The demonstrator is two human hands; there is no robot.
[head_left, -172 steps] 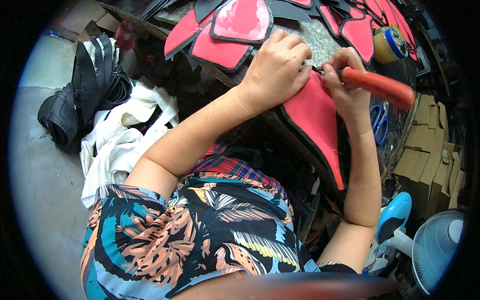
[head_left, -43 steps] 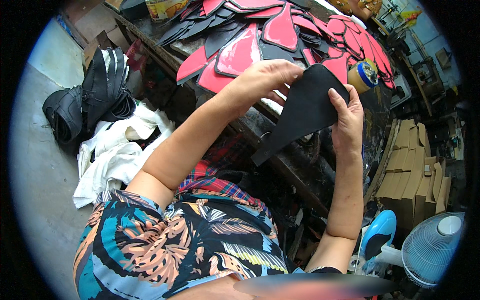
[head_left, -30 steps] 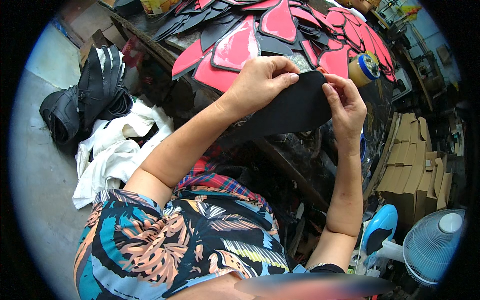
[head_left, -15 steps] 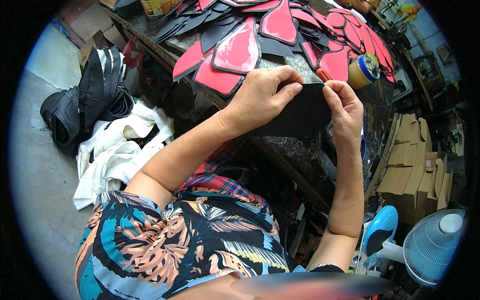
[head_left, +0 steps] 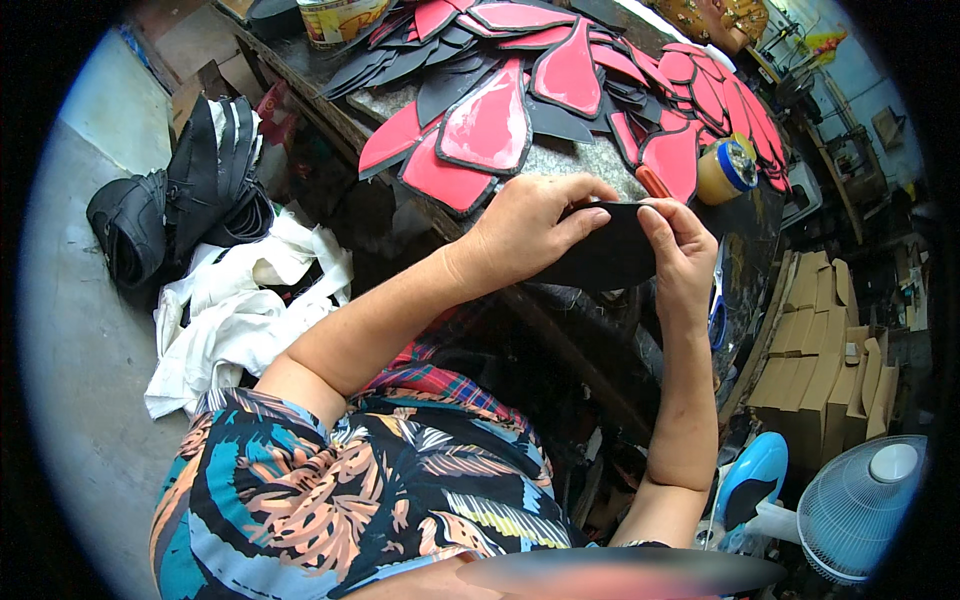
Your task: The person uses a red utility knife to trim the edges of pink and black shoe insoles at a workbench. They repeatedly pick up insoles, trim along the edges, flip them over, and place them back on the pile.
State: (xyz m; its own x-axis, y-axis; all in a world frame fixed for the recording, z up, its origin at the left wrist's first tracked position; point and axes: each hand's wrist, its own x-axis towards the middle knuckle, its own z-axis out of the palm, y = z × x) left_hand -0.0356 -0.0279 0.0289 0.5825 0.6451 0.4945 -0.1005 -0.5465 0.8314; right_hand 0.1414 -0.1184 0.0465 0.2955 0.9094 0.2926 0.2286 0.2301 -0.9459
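Observation:
A flat black sheet piece (head_left: 606,252), cut to a curved outline, is stretched between my two hands above the near edge of the worktable. My left hand (head_left: 525,225) pinches its upper edge between thumb and fingers. At the upper right corner, my right hand (head_left: 682,242) pinches the same piece, thumb against fingertips. Just beyond the hands lie pink teardrop-shaped pieces with black borders (head_left: 487,122), overlapping on the table. An orange-red handle (head_left: 652,182) shows behind my right fingers; the rest of that tool is hidden.
Right of the pink pieces stands a jar of yellowish paste (head_left: 722,172) with a blue rim. Blue-handled scissors (head_left: 717,312) lie beside my right forearm. Cardboard boxes (head_left: 815,350) and a fan (head_left: 865,505) stand at right. Black shoe parts (head_left: 130,230) and white cloth (head_left: 240,325) are at left.
Both hands have come slightly nearer to me with the black piece, which now tilts so that less of its face shows. The whole view has shifted a little; both pinches stay closed.

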